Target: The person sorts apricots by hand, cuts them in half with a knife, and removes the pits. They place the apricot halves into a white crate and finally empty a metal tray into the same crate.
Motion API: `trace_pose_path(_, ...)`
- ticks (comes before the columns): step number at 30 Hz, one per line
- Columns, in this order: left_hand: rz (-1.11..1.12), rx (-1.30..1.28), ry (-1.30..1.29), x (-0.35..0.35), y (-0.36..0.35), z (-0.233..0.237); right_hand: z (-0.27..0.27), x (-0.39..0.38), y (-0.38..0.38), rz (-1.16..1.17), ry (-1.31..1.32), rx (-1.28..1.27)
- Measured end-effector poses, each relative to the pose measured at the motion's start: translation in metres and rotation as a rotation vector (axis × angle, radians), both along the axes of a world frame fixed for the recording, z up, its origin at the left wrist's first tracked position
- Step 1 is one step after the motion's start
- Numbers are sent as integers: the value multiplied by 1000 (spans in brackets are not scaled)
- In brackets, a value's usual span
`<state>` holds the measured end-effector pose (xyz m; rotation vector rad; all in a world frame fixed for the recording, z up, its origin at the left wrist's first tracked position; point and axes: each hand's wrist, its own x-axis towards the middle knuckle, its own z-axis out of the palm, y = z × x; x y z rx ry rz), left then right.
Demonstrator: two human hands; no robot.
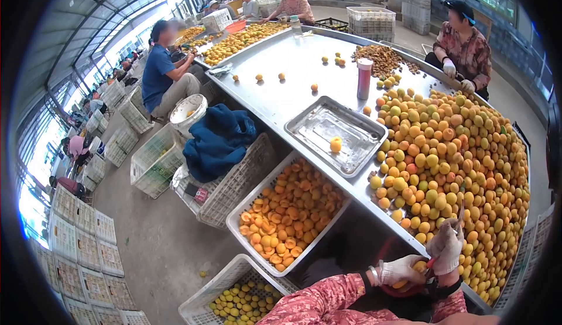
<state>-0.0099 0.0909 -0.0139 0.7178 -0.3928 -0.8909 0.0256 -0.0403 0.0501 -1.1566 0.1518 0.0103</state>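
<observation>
My left hand (403, 271), in a white glove, is closed around an apricot (420, 266) at the table's near edge. Beside it my gloved right hand (446, 248) grips a slim pointed tool (461, 211) whose tip points up and away; a red part that looks like its handle shows below the fingers. The two hands almost touch. Right behind them spreads a large heap of whole apricots (462, 167). To the left, below the table edge, a white crate (235, 222) holds halved apricots (293, 208).
On the metal table (263, 105) are a steel tray (310, 132) with one apricot, a red bottle (364, 82) and a pile of pits (377, 62). A lower crate (196, 310) contains greenish fruit. A blue jacket (219, 140) covers another crate. Several people sit around the tables.
</observation>
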Motion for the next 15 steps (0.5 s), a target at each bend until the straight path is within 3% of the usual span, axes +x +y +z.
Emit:
trace_pose_path(5,6,-36,-18,-1,-2,-2,-5,0,-8,-64,78,78)
trace_pose_path(13,-67,115,-32,-3,9,20,-27,-7,-23,-110,200,214)
trace_pose_path(15,-5,62,-32,-7,-13,-16,-38,-5,-30,-122,219,297)
